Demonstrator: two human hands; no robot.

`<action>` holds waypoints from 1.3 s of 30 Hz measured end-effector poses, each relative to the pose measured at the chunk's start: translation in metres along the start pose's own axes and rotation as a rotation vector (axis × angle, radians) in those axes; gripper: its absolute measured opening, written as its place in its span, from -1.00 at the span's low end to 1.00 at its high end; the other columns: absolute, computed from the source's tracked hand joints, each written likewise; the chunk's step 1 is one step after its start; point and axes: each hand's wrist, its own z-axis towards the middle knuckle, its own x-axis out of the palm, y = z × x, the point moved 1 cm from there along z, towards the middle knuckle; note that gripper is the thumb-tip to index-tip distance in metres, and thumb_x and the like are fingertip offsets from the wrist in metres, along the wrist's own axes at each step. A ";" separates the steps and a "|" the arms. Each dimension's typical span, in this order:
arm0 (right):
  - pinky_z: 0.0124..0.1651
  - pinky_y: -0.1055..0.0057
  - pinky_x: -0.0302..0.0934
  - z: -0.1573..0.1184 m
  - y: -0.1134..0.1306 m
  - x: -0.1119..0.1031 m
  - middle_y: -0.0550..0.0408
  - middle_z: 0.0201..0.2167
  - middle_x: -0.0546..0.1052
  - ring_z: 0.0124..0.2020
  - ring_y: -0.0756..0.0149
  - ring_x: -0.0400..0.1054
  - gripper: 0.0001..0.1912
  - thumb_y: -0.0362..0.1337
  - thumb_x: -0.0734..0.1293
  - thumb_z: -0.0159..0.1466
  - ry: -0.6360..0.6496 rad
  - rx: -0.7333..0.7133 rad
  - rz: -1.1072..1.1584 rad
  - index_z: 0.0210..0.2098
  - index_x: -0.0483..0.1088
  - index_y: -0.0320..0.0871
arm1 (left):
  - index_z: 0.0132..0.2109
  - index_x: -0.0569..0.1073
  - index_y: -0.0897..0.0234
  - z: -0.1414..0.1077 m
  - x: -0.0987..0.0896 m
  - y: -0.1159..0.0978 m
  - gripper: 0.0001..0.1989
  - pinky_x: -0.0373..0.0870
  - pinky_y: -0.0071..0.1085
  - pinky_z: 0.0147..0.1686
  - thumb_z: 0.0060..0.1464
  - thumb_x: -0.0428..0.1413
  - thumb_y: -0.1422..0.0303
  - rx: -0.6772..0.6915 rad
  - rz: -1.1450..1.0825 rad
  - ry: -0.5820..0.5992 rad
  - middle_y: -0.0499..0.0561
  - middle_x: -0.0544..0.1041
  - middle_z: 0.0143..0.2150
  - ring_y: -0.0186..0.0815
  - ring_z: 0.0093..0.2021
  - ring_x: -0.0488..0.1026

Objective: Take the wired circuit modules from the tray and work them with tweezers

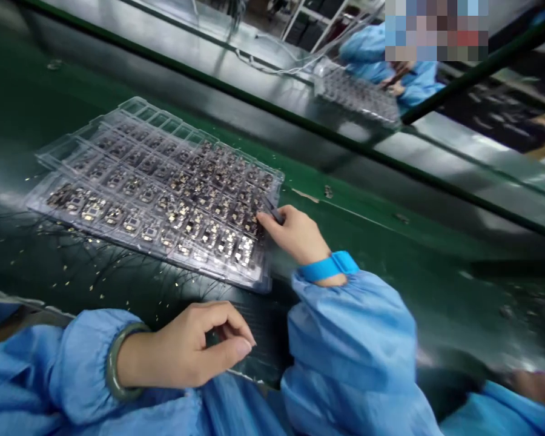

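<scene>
My right hand [295, 233] is closed on dark tweezers [274, 211], whose tips reach over the right end of a clear plastic tray [229, 280]. Rows of small circuit boards [148, 233] fill many of the tray's pockets, looking denser and shinier toward the right. A blue strap circles my right wrist. Nearer to me, my left hand [186, 345] is held low by the front edge of the table, fingers curled and thumb close to the index fingertip. Nothing shows in it. A green bangle [114, 363] sits on that wrist.
Thin dark wires and tiny bright bits lie on the green table [163, 297] before the tray. A dark rail [254, 97] runs behind it. Beyond, a co-worker in blue sleeves [363, 51] handles another clear tray [358, 94]. Another blue sleeve [504, 412] shows at lower right.
</scene>
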 end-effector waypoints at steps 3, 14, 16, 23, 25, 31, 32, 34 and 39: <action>-0.39 0.38 0.07 -0.001 0.001 -0.001 -0.05 -0.39 0.54 -0.34 0.15 0.41 -0.66 -0.01 0.21 0.23 0.025 -0.008 -0.007 -0.35 0.38 -0.17 | -0.17 0.42 0.31 -0.011 -0.023 -0.011 -0.87 0.42 -0.40 -0.26 0.15 0.01 0.51 0.176 0.217 -0.105 0.07 0.52 -0.30 -0.32 -0.28 0.47; -0.32 0.35 0.12 -0.007 0.004 0.002 -0.11 -0.24 0.54 -0.23 0.07 0.41 -0.57 0.03 0.28 0.17 -0.025 0.057 0.039 -0.18 0.37 -0.21 | -0.25 0.46 0.24 -0.027 -0.097 -0.007 -0.94 0.38 -0.22 -0.14 0.08 0.13 0.44 0.230 1.245 -0.653 0.04 0.46 -0.25 -0.21 -0.20 0.42; -0.33 0.37 0.12 -0.005 0.004 0.000 -0.08 -0.29 0.53 -0.28 0.13 0.40 -0.63 -0.03 0.30 0.15 -0.020 0.058 0.092 -0.25 0.38 -0.22 | -0.24 0.47 0.25 -0.024 -0.094 -0.004 -0.94 0.37 -0.20 -0.12 0.10 0.12 0.41 0.193 1.273 -0.608 0.07 0.45 -0.21 -0.19 -0.16 0.41; -0.38 0.40 0.10 0.003 0.006 -0.007 0.10 -0.58 0.45 -0.45 0.27 0.32 -0.86 -0.22 0.31 0.07 0.035 0.032 0.260 -0.52 0.28 -0.13 | -0.20 0.46 0.27 -0.014 -0.076 0.001 -0.86 0.36 -0.13 -0.14 0.14 0.07 0.32 0.115 1.349 -0.556 0.16 0.42 -0.12 -0.09 -0.09 0.37; -0.39 0.41 0.10 0.004 0.007 -0.009 0.11 -0.59 0.44 -0.44 0.27 0.33 -0.89 -0.26 0.30 0.05 0.035 0.035 0.258 -0.53 0.26 -0.12 | -0.20 0.45 0.29 -0.013 -0.075 0.000 -0.86 0.35 -0.12 -0.12 0.15 0.05 0.34 0.079 1.354 -0.544 0.17 0.42 -0.12 -0.08 -0.08 0.37; -0.44 0.42 0.10 0.009 0.007 -0.014 0.15 -0.68 0.40 -0.55 0.35 0.27 -0.88 -0.25 0.29 0.02 0.079 0.023 0.315 -0.56 0.24 -0.13 | -0.18 0.43 0.33 -0.015 -0.076 -0.004 -0.86 0.34 -0.12 -0.10 0.15 0.00 0.41 0.027 1.353 -0.485 0.18 0.43 -0.11 -0.07 -0.08 0.37; -0.45 0.43 0.10 0.010 0.006 -0.015 0.15 -0.69 0.41 -0.56 0.36 0.26 -0.87 -0.25 0.29 0.02 0.088 0.011 0.324 -0.58 0.24 -0.13 | -0.18 0.42 0.33 -0.016 -0.076 -0.005 -0.86 0.34 -0.12 -0.10 0.15 0.00 0.42 0.031 1.366 -0.472 0.18 0.43 -0.10 -0.07 -0.08 0.37; -0.47 0.43 0.09 0.011 0.005 -0.016 0.12 -0.69 0.42 -0.58 0.37 0.25 -0.86 -0.25 0.29 0.02 0.095 -0.013 0.334 -0.60 0.24 -0.14 | -0.18 0.42 0.33 -0.016 -0.075 -0.005 -0.86 0.34 -0.13 -0.11 0.14 -0.01 0.45 0.041 1.392 -0.449 0.18 0.44 -0.09 -0.06 -0.08 0.37; -0.50 0.44 0.09 0.013 0.003 -0.015 0.09 -0.69 0.44 -0.58 0.37 0.26 -0.87 -0.27 0.29 0.02 0.085 -0.026 0.350 -0.59 0.26 -0.14 | -0.20 0.41 0.33 -0.016 -0.072 -0.006 -0.87 0.36 -0.12 -0.14 0.11 -0.01 0.49 0.042 1.427 -0.447 0.21 0.45 -0.08 -0.04 -0.09 0.38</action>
